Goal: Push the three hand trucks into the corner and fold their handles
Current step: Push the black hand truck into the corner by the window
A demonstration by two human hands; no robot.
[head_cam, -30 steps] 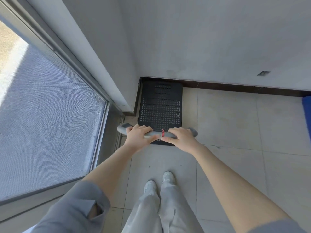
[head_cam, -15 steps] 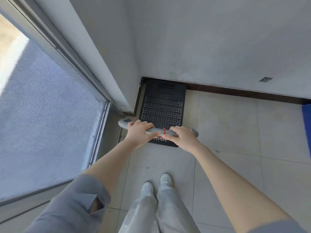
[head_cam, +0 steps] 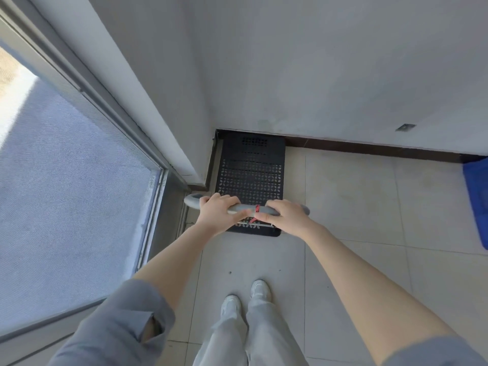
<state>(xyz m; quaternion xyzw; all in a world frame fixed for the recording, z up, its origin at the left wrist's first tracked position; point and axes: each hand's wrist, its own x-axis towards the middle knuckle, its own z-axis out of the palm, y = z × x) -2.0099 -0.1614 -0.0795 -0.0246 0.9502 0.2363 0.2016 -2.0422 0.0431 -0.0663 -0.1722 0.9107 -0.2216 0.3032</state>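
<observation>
Two hands on bar: I see left hand (head_cam: 216, 211) and right hand (head_cam: 286, 216) both wrapped over the grey handle (head_cam: 244, 208) of the hand truck (head_cam: 250, 178).
Fingers: left fingers (head_cam: 227, 200) curled over the bar from the near side, thumb under; right fingers (head_cam: 277, 207) pressed together round the bar just right of the red band (head_cam: 257, 208).
Truck place: black perforated deck lies on the floor (head_cam: 356, 202), far end touching or nearly touching the dark baseboard (head_cam: 369, 149), left edge just beside the side-wall baseboard; I judge it seated in the corner.
Long axis: deck runs away from me toward the baseboard; handle runs crosswise, left to right, above the deck's near end.
Key relation: deck lies forward of and below the fingers, so a fold means swinging the bar forward and down onto it; I can't see the latch or hinge.
Nearer hand: both about level on the bar; left is closer to the side wall.
Other trucks: only this one in view; a blue thing (head_cam: 475, 199) at the right edge is unclear.
Change vs earlier: deck has closed up toward the baseboard; hands keep the same grip.
</observation>
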